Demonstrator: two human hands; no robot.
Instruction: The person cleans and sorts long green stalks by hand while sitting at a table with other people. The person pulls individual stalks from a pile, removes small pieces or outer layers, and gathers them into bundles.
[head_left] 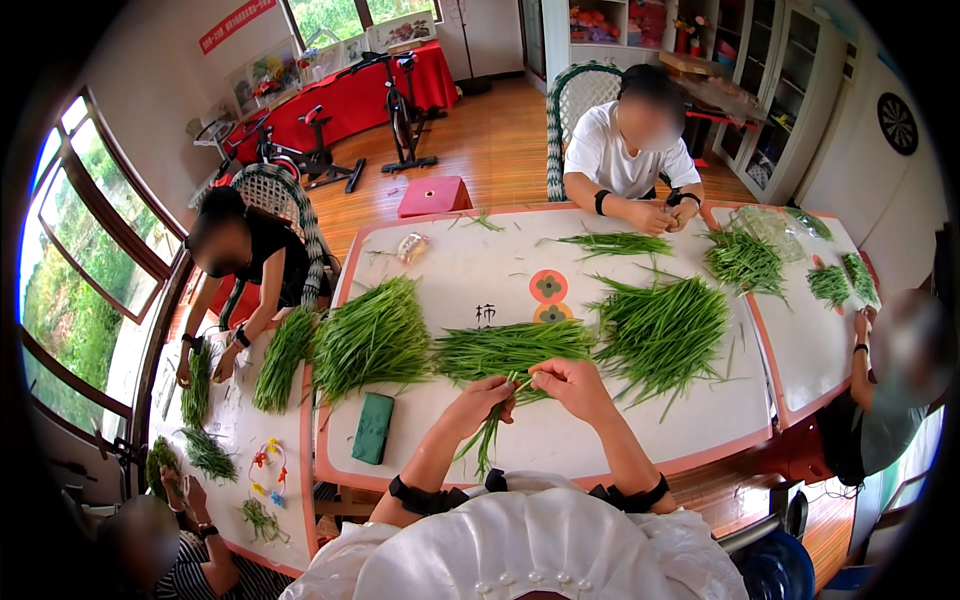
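My left hand [485, 400] is closed around a small bunch of long thin green stalks [484, 446], like chives, whose lower ends hang toward me. Beside it, my right hand [575, 388] pinches at the pale upper ends of the bunch with thumb and forefinger. Both hands are above the near side of the white table, just in front of a flat middle pile of the stalks [505, 345]. A large left pile [368, 335] and a large right pile [665, 325] flank it. Fingers partly hide the pinched ends.
A dark green block [373, 428] lies near the table's front left. A small clear packet [412, 248] is toward the far edge. Across the table a person in a white shirt [625, 150] handles stalks; others work at the side tables. A pink stool [434, 196] stands beyond.
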